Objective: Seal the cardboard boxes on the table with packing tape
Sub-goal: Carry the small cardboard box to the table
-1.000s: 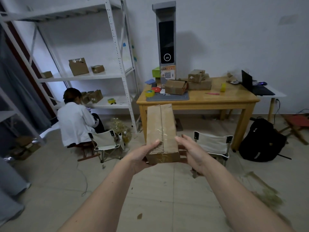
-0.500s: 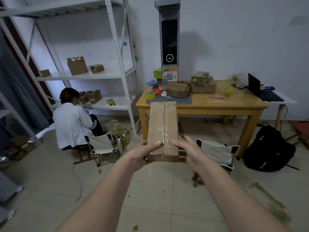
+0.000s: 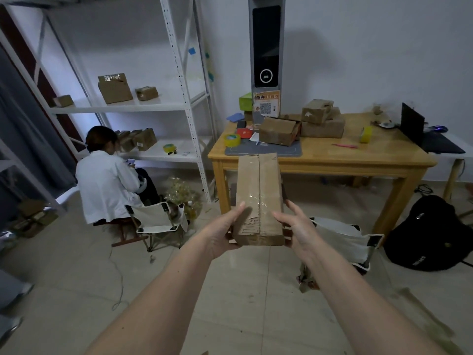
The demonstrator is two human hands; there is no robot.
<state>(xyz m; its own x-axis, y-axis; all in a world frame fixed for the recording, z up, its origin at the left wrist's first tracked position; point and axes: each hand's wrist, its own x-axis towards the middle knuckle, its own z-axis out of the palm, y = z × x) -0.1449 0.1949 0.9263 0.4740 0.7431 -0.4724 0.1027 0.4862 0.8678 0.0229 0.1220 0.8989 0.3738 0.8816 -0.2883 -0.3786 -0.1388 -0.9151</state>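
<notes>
I hold a long brown cardboard box out in front of me, above the floor and short of the wooden table. Clear tape runs along its top seam. My left hand grips its near left corner with the thumb on top. My right hand cups the near right corner, fingers spread. On the table lie several more cardboard boxes, a yellow tape roll at the left and another tape roll further right.
A folding chair stands in front of the table, a black backpack to its right. A person in white sits at left by white shelving with boxes. A laptop sits at the table's right end.
I have come nearer to the table, carrying the box forward with both hands. My right hand's fingers have spread a little.
</notes>
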